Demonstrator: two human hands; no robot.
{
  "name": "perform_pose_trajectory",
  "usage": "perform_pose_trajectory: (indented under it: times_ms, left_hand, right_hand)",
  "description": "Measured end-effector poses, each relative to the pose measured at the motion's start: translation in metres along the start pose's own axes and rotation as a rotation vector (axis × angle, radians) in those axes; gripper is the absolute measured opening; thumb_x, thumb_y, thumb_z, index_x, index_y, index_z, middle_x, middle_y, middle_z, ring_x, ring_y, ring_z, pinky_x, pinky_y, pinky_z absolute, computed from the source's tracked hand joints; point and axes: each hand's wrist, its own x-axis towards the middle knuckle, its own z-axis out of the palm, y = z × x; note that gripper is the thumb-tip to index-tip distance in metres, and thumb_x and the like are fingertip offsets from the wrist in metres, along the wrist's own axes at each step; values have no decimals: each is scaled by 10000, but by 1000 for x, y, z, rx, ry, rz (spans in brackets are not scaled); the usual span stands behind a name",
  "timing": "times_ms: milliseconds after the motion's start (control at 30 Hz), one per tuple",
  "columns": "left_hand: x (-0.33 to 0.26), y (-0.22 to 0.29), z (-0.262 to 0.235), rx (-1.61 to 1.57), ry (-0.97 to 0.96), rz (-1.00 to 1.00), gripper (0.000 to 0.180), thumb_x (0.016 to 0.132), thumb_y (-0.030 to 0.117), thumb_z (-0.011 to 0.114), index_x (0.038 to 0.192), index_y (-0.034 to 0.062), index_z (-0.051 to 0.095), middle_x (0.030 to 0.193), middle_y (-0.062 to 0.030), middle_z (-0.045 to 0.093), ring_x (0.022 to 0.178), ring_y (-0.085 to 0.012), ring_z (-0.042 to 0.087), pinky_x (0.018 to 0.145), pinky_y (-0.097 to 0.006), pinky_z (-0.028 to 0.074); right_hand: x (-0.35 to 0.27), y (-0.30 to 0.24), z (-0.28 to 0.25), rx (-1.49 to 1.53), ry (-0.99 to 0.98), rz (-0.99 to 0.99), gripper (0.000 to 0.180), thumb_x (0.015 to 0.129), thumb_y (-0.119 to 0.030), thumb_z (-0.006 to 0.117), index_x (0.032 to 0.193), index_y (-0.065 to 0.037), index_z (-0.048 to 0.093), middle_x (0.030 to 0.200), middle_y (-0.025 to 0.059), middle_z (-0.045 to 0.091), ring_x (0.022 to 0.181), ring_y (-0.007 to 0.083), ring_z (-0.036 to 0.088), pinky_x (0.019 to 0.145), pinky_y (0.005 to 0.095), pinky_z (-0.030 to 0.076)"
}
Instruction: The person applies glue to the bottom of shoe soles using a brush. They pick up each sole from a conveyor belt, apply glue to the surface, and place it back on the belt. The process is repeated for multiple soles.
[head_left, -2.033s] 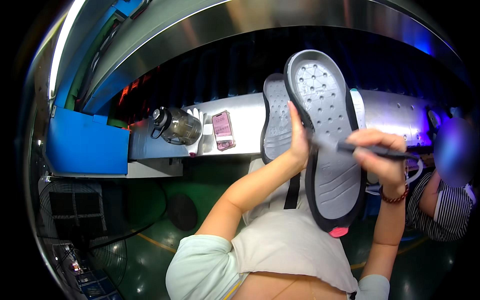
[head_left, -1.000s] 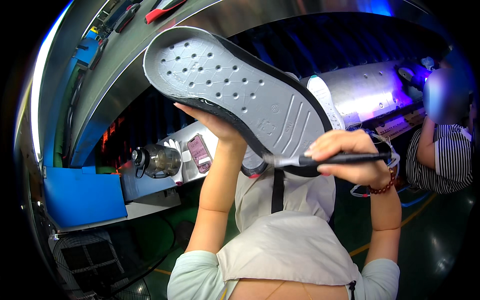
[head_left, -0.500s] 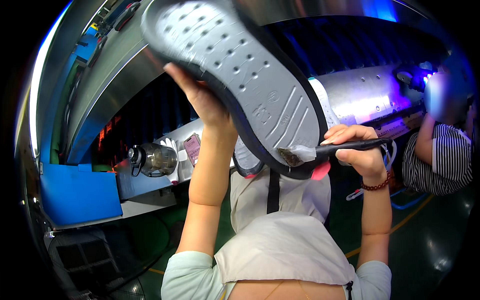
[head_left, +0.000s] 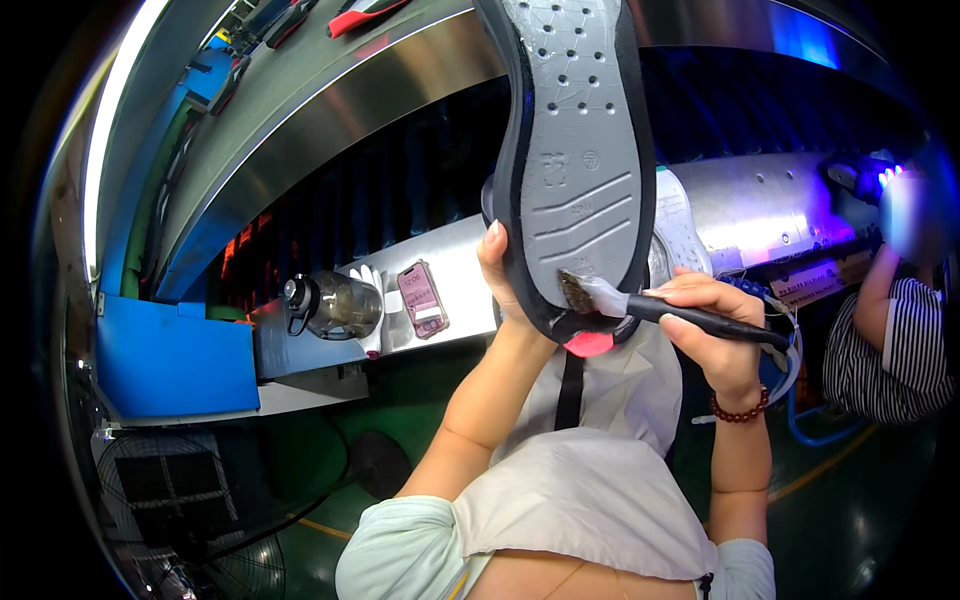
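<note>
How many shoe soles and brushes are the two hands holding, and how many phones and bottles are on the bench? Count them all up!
Shoe soles, in the left hand: 1
Brushes, in the right hand: 1
Phones: 1
Bottles: 1
Total: 4

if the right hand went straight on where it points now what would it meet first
The grey shoe sole: the right hand points left, and the brush it holds appears to touch the sole's lower end. The hand itself would likely meet the black rim, though depth is unclear.

Sole (head_left: 580, 172) grey, black-edged; tab (head_left: 590, 344) pink; brush handle (head_left: 715, 323) black; co-worker's clothing (head_left: 915, 325) striped black-white.
</note>
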Motion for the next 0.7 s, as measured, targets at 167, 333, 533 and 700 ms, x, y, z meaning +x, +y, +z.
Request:
perform_pose_trajectory:
  times_ms: [167,333,533,700]
  left_hand:
    - [1,6,-1,-16,52,-50,509,749,439,447,1045,27,491,1011,-121,533,880,-244,523,775,-344,426]
    - [11,9,-7,-2,-28,-64,495,746,406,464,1056,21,484,1019,-125,529,891,-246,521,782,-353,422]
    - [18,14,-5,22,56,-120,461,694,278,479,1028,-40,473,959,-167,547,829,-247,553,749,-321,445]
    - [22,17,-3,39,-2,-195,461,703,284,464,1027,-44,473,972,-172,543,833,-245,555,748,-323,448]
  right_hand:
    - [-1,-2,3,180,-155,-45,190,613,68,609,799,30,590,825,137,598,769,197,566,725,284,431]
    - [3,3,1,135,-192,-2,187,628,81,590,809,32,586,840,142,587,795,191,563,736,276,441]
    - [27,-8,-20,-116,-299,-68,204,613,73,614,808,16,600,844,134,591,786,185,566,709,260,446]
    - [29,-13,-20,-62,-350,5,189,612,66,624,792,17,600,809,123,593,778,178,568,692,256,451]
